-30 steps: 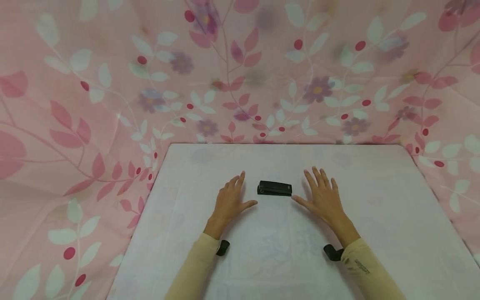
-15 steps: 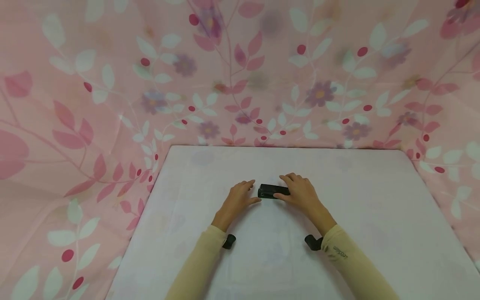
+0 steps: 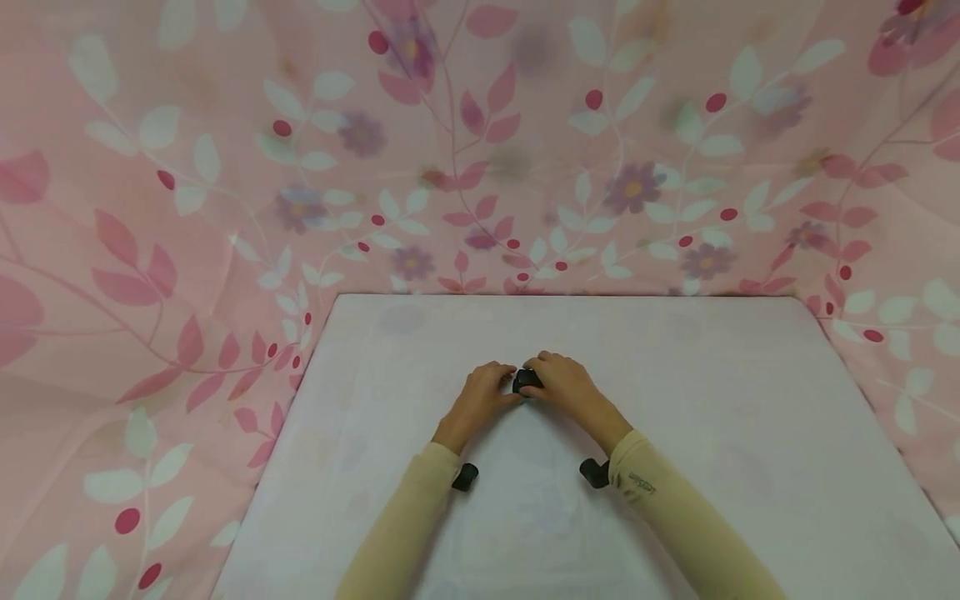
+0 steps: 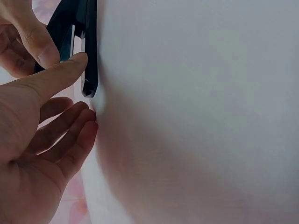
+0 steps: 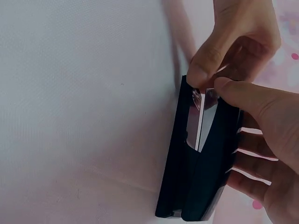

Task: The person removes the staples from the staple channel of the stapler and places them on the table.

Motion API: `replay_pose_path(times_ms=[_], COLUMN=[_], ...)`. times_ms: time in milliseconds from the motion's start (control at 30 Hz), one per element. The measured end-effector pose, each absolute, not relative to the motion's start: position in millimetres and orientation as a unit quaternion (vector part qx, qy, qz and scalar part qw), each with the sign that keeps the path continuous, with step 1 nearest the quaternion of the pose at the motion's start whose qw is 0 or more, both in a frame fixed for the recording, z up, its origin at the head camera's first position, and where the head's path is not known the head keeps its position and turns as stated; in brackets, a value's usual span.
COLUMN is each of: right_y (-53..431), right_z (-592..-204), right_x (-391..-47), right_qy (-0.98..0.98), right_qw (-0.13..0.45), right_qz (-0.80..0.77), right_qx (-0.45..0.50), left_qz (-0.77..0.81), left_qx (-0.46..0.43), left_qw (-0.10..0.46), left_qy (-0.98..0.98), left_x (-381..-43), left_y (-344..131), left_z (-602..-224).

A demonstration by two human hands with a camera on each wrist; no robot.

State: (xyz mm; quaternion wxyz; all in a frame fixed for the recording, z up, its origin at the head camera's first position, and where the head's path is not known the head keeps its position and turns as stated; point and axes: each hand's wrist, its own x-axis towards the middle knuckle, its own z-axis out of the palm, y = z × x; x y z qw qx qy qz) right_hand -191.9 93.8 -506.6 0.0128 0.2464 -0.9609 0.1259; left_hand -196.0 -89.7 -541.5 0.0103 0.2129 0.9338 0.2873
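A black stapler (image 3: 528, 382) lies across the white table, mostly covered by the hands in the head view. My right hand (image 3: 567, 388) grips its upper arm, thumb on the near side and fingers behind, as the right wrist view shows. At the stapler's left end is my left hand (image 3: 478, 398). In the left wrist view, the left thumb (image 4: 74, 64) meets the stapler's front end, while the other fingers curve loosely past the tip near the tabletop. A gap with a metal strip shows between the base and upper arm of the stapler (image 5: 205, 172).
The table (image 3: 420, 325) has a white cover. Pink floral cloth (image 3: 480, 150) hangs behind it and along both sides. A small black device (image 3: 466, 477) sits at the left wrist and another black device (image 3: 595, 473) at the right wrist.
My right hand has moved left from beside the stapler, passing along it to grip it near its left end. My left hand has edged right, its thumb now at the stapler's tip.
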Motion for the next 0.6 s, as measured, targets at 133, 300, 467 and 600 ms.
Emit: replay_pose_path(times_ms=[133,300,467,600], right_y=[91,89,89,90], right_z=[-505,-505,-505,-505], right_x=[-193,-193,-194,-195], right_qy=[-0.959,-0.960,-0.960,-0.959], right_qw=[0.010,0.001,-0.002,0.001], right_qz=[0.121,0.122,0.122,0.124], right_qx=[0.255,0.254,0.253,0.256], left_qz=[0.302,0.316,0.326,0.326], left_qx=[0.219,0.226,0.231,0.234], left_qw=[0.016,0.026,0.025,0.021], left_qy=[0.928,0.921,0.917,0.916], left_x=[-201,-204,-206,-208], left_y=[-89,-88,-87,-86], left_z=[-547,-554,-555,-555])
